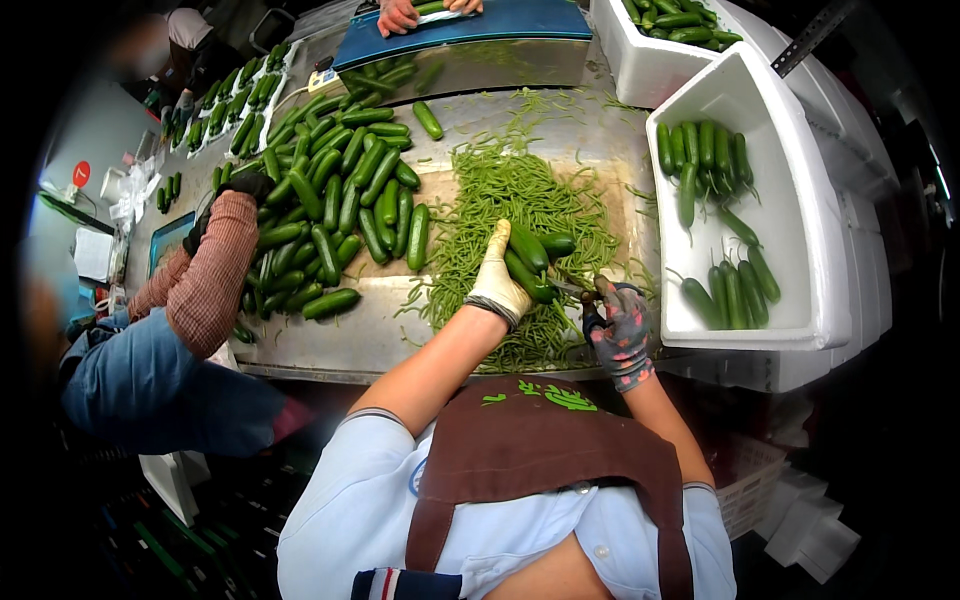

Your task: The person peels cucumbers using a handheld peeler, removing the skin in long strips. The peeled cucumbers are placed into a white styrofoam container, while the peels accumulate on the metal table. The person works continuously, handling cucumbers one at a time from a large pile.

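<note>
My left hand (500, 275), in a cream glove, is closed round a few cucumbers (530, 248) above the middle of the table. Close beside them, on the right, my right hand (622, 328) wears a grey glove with pink patches. It grips scissors (572, 287), whose metal blades point at the cucumbers' ends; the handles are mostly hidden by the fingers. Beneath both hands spreads a thick heap of thin green cut stems (520, 190). A large pile of cucumbers (340, 190) lies just to the left.
A white foam box (840, 300) on the right holds cucumbers with long stems; another foam box (630, 70) stands behind it. At left, a co-worker's sleeved arm (215, 265) reaches into the pile. Another person's hands (398, 16) work at the blue-topped stand (470, 35). Packed cucumber trays (240, 105) lie far left.
</note>
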The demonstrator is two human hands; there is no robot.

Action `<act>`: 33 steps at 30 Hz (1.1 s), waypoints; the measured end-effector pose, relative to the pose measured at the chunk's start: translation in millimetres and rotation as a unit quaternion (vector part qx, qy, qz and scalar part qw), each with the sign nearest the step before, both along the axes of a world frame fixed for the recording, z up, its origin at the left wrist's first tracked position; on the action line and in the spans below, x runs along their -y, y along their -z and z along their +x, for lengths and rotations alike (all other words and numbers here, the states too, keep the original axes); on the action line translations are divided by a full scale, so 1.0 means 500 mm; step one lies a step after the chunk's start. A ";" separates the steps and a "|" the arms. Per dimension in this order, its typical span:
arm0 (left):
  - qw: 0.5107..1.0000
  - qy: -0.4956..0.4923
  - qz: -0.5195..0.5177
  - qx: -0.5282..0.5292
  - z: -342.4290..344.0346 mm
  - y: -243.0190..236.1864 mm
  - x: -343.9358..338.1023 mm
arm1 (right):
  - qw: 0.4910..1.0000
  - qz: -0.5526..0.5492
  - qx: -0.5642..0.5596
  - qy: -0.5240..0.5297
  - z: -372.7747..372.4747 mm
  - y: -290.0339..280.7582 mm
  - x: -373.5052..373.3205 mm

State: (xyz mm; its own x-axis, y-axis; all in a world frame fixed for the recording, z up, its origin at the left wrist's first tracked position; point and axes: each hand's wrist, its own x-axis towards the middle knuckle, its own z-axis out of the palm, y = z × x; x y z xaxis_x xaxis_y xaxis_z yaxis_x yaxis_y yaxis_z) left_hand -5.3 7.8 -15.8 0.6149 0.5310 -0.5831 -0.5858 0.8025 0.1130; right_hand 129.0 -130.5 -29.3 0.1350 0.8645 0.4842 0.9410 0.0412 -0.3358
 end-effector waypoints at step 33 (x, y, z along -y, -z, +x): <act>0.906 -0.388 0.149 -0.075 -0.194 -0.042 -0.273 | 0.236 0.023 -0.968 -0.078 -0.024 0.215 0.097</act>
State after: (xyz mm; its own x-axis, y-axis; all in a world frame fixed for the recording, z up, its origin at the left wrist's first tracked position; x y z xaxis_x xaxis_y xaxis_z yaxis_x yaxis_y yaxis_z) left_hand -102.2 144.4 5.1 -0.0855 0.9177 -0.3879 -0.9209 0.0757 0.3823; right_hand 117.3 -179.0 -136.6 0.1102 0.9317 -0.3461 -0.9896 0.0703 -0.1258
